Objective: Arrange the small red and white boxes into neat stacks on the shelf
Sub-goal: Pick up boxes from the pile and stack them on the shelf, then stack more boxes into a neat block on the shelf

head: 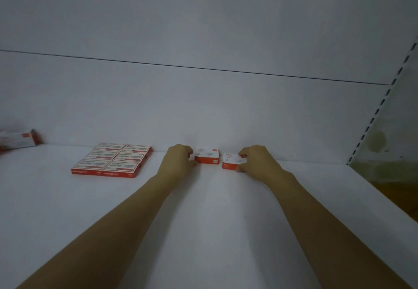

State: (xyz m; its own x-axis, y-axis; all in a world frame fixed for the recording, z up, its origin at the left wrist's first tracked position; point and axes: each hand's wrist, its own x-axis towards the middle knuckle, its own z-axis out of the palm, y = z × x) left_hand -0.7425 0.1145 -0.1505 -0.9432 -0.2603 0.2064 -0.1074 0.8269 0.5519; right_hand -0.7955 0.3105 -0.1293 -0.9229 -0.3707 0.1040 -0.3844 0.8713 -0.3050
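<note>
Two small red and white boxes lie near the back of the white shelf (203,221). My left hand (179,161) holds the left box (207,156) at its left end, fingers curled over its top edge. My right hand (255,159) pinches the right box (230,161) between fingers on its top and thumb at its front. A narrow gap separates the two boxes. Both forearms reach in from the bottom of the view.
A flat block of several red and white boxes (112,159) lies to the left on the shelf. Another white box (19,141) sits tilted at the far left edge. A slotted upright (382,105) marks the shelf's right end, against the white back wall.
</note>
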